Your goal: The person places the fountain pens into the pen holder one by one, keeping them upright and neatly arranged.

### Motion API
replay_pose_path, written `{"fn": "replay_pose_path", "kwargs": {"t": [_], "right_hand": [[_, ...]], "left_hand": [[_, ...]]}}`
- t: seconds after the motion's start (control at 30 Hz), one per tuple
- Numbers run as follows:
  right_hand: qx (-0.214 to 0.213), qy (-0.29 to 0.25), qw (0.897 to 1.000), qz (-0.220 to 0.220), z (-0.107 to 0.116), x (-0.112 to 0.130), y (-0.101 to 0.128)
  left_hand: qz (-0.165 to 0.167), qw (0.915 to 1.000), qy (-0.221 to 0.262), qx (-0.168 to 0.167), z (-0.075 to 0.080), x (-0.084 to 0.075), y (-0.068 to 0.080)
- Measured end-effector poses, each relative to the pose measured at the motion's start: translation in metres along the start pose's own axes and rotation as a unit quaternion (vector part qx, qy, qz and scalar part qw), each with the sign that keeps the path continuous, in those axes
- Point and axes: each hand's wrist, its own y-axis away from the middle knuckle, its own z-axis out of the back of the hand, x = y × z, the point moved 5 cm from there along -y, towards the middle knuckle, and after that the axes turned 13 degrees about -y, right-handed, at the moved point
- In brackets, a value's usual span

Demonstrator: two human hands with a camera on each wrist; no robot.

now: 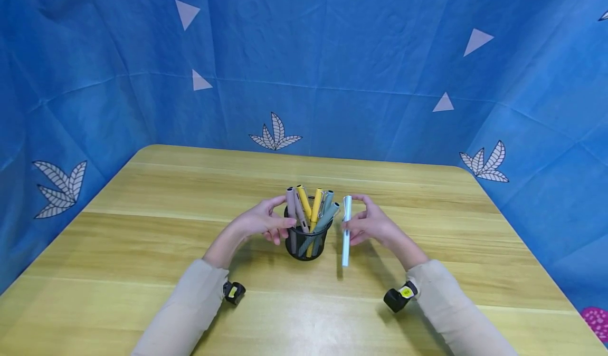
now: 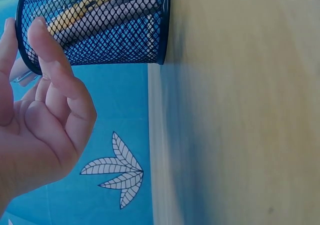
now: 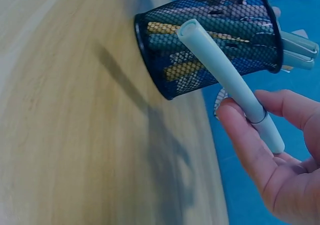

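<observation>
A black mesh pen cup (image 1: 306,244) stands mid-table with yellow pens (image 1: 315,211) and grey pens (image 1: 291,203) upright in it. My left hand (image 1: 266,221) is against the cup's left side, thumb and index finger curled at its rim. In the left wrist view the index fingertip of the left hand (image 2: 42,110) touches the rim of the cup (image 2: 110,27). My right hand (image 1: 372,225) holds a light blue pen (image 1: 346,232) upright just right of the cup, apart from it. In the right wrist view the right hand (image 3: 272,160) pinches the pen (image 3: 227,82) in front of the cup (image 3: 200,50).
The wooden table (image 1: 157,219) has rounded far corners, with bare wood around the cup. A blue cloth backdrop (image 1: 332,55) with white leaf and triangle prints closes in the back and both sides. A pink object (image 1: 596,321) shows at the lower right edge.
</observation>
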Motion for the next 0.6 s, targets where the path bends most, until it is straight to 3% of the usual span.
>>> {"fn": "replay_pose_path", "kwargs": {"t": [0.27, 0.6], "right_hand": [[-0.037, -0.023, 0.998, 0.037, 0.006, 0.012, 0.002], [-0.076, -0.048, 0.989, 0.119, 0.005, 0.038, 0.012]], "left_hand": [[-0.002, 1.0, -0.007, -0.002, 0.0, 0.0, 0.0], [-0.007, 1.0, -0.003, 0.003, 0.0, 0.0, 0.0]]}}
